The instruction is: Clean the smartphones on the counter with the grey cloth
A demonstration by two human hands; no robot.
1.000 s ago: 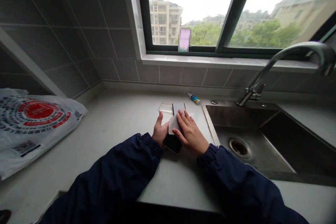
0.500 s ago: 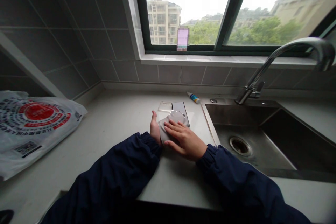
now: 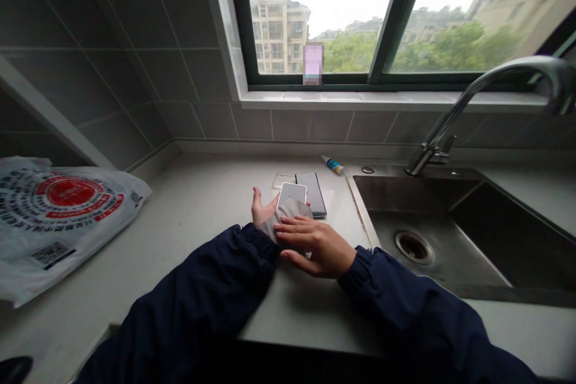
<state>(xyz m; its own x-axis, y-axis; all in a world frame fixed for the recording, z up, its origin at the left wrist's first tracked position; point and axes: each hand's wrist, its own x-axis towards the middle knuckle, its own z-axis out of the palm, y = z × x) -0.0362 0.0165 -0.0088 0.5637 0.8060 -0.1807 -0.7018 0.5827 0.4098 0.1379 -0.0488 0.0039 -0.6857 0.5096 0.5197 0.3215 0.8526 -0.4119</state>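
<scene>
My left hand [image 3: 261, 210] holds a phone [image 3: 292, 193] tilted up off the counter, its screen reflecting the bright window. My right hand [image 3: 317, 243] presses a grey cloth [image 3: 288, 213] flat against the lower part of the phone, fingers together and stretched out over it. Just behind lie a dark flat glass panel [image 3: 314, 194] and a clear phone case [image 3: 282, 179] on the pale counter [image 3: 198, 204]. Both arms wear dark blue sleeves.
A steel sink [image 3: 450, 234] with a curved tap [image 3: 454, 114] lies to the right. A small tube [image 3: 333, 164] rests by the back wall. A white printed plastic bag [image 3: 58, 210] sits at the left. The window sill [image 3: 382, 99] runs above.
The phone has been lifted and tilted so its screen catches the light. My right hand with the cloth slid back toward me along the phone.
</scene>
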